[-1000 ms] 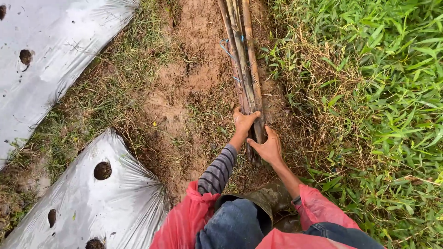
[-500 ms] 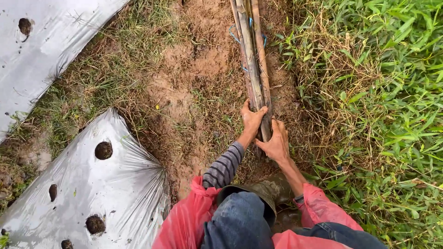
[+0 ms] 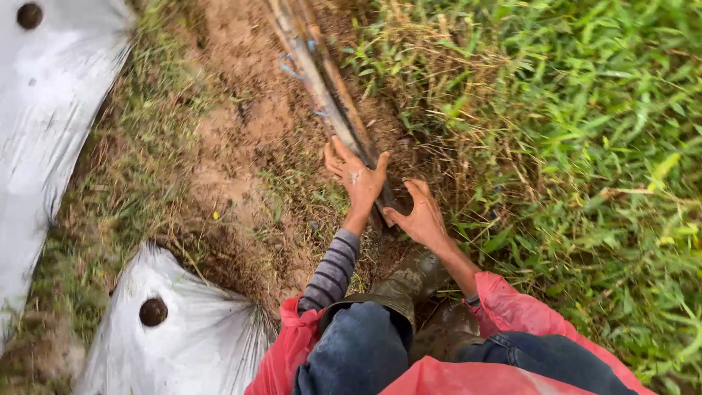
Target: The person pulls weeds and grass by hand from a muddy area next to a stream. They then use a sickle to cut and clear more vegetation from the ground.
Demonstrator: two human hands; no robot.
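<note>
Both hands | left hand [image 3: 356, 178], right hand [image 3: 420, 216] | apparently gripping bamboo poles [image 3: 322, 91]

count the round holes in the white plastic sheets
2 round holes show: one in the sheet at top left, one in the sheet at bottom left. Others may lie beyond the frame.

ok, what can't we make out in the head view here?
- Bundle of sticks: far end cut off by the top edge; near end hidden under the left hand and right hand.
- Blue cord: too thin to trace.
- Grass: motion-blurred.
</note>
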